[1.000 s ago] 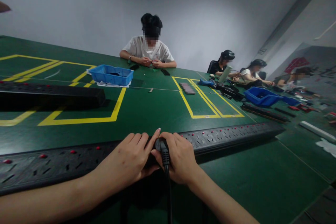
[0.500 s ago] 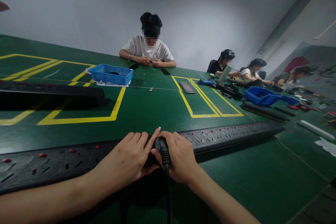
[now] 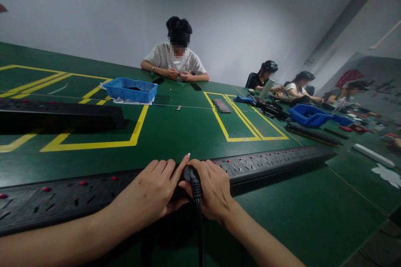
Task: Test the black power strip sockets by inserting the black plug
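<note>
A long black power strip (image 3: 266, 165) with red switches lies across the near side of the table. My left hand (image 3: 156, 187) is closed around the strip's middle, its thumb or index finger pointing up beside a black plug (image 3: 189, 174). The plug is gripped by my right hand (image 3: 213, 187), whose fingers also rest over the strip. From the plug a black cord (image 3: 199, 225) runs down toward me. The socket face under both hands is hidden, so how deep the plug sits cannot be seen.
On the green table (image 3: 175, 129) stand a light blue bin (image 3: 130, 94), another black strip (image 3: 62, 116) at left and a phone-like slab (image 3: 222, 106). A dark blue bin (image 3: 308, 114) sits at right. A person in white (image 3: 177, 60) sits opposite; several others work at far right.
Both hands keep their hold on the strip and plug with hardly any movement. The whole view has shifted slightly.
</note>
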### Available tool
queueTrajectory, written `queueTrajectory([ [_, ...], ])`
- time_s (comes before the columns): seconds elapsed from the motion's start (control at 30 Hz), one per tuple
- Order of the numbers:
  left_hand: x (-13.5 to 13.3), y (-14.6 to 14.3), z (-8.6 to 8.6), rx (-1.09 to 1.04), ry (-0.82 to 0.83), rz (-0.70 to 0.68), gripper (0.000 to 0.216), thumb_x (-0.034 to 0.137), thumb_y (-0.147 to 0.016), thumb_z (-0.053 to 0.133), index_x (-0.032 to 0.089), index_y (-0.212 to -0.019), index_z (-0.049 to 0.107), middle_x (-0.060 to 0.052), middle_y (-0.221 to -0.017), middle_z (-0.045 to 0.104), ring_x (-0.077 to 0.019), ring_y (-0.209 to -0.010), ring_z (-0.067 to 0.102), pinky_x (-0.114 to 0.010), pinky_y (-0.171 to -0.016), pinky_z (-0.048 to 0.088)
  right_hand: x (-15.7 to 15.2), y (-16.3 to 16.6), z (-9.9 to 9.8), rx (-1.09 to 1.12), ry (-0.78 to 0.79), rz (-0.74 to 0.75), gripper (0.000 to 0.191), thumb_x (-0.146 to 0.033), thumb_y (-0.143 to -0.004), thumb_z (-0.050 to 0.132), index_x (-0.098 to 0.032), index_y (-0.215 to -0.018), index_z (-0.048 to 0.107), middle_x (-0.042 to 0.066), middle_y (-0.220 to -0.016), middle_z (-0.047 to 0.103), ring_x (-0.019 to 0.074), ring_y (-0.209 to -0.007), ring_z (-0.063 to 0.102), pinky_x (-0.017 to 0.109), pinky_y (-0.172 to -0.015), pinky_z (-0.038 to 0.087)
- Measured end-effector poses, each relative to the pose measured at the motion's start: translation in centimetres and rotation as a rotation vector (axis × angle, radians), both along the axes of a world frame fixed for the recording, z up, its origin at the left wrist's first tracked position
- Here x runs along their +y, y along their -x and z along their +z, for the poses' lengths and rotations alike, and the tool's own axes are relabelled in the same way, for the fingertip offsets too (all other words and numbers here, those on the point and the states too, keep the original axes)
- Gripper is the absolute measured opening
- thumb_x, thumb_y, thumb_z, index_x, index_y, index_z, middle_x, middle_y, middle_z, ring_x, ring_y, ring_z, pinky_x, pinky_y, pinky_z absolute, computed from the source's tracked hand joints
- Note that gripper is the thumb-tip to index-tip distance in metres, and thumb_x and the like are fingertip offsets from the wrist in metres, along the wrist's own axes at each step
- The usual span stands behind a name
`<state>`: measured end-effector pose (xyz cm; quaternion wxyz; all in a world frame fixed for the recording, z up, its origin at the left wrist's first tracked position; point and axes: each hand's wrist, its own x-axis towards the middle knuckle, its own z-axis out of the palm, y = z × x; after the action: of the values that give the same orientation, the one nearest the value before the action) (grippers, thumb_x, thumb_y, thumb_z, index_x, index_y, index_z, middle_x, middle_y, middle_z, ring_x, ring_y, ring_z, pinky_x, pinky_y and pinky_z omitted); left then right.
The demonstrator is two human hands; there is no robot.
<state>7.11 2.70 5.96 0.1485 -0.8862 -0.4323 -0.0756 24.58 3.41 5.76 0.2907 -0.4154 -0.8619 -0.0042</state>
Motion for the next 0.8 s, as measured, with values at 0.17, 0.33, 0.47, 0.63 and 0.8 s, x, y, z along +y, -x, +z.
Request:
queueTrajectory([
  [0.17,0.0,0.0,0.1,-0.002,0.028,0.012,0.069,0.049,-0.082,0.035,0.011,-0.136,0.018,-0.010,-0.088,0.053,-0.0227,-0.079,0.047,-0.035,-0.070,0.034,-1.2,-0.6,1.5,0.325,-0.080,-0.047,0.035,-0.046,-0.085,0.041,-0.019,-0.106,0.044,0.005,-0.089,0.057,0.0162,-0.076,0.055,0.027,-0.066,0.044],
  [0.33,-0.2,0.0,0.4,0.007,0.015,0.013,0.069,0.050,-0.082,0.035,0.011,-0.136,0.019,-0.011,-0.087,0.054,-0.0228,-0.079,0.048,-0.035,-0.070,0.034,-0.8,-1.7,2.1,0.280,-0.072,-0.120,0.027,-0.034,-0.082,0.045,-0.020,-0.105,0.045,0.004,-0.085,0.058,0.0150,-0.071,0.057,0.026,-0.064,0.043],
  [0.47,-0.2,0.0,0.8,0.011,0.020,0.003,0.069,0.050,-0.082,0.034,0.009,-0.135,0.021,-0.011,-0.085,0.054,-0.0239,-0.078,0.049,-0.036,-0.069,0.035,0.5,-2.2,1.7,0.139,0.056,-0.223,0.027,-0.034,-0.084,0.043,-0.018,-0.105,0.042,0.000,-0.071,0.058,0.0141,-0.060,0.057,0.023,-0.057,0.040],
  [0.63,-0.2,0.0,0.9,0.010,0.030,0.007,0.069,0.050,-0.081,0.035,0.010,-0.136,0.020,-0.011,-0.086,0.054,-0.0237,-0.080,0.049,-0.035,-0.070,0.035,1.1,-2.8,2.0,-0.028,0.101,-0.112,0.022,-0.035,-0.084,0.040,-0.018,-0.096,0.044,-0.001,-0.064,0.057,0.0130,-0.055,0.055,0.021,-0.053,0.036],
  [0.8,-0.2,0.0,0.8,0.012,0.035,0.008,0.069,0.051,-0.081,0.035,0.010,-0.136,0.020,-0.011,-0.086,0.053,-0.0234,-0.079,0.049,-0.035,-0.070,0.035,1.1,-3.6,3.5,-0.139,0.171,-0.072,0.019,-0.034,-0.086,0.039,-0.019,-0.097,0.042,-0.001,-0.066,0.057,0.0132,-0.057,0.055,0.021,-0.054,0.034],
])
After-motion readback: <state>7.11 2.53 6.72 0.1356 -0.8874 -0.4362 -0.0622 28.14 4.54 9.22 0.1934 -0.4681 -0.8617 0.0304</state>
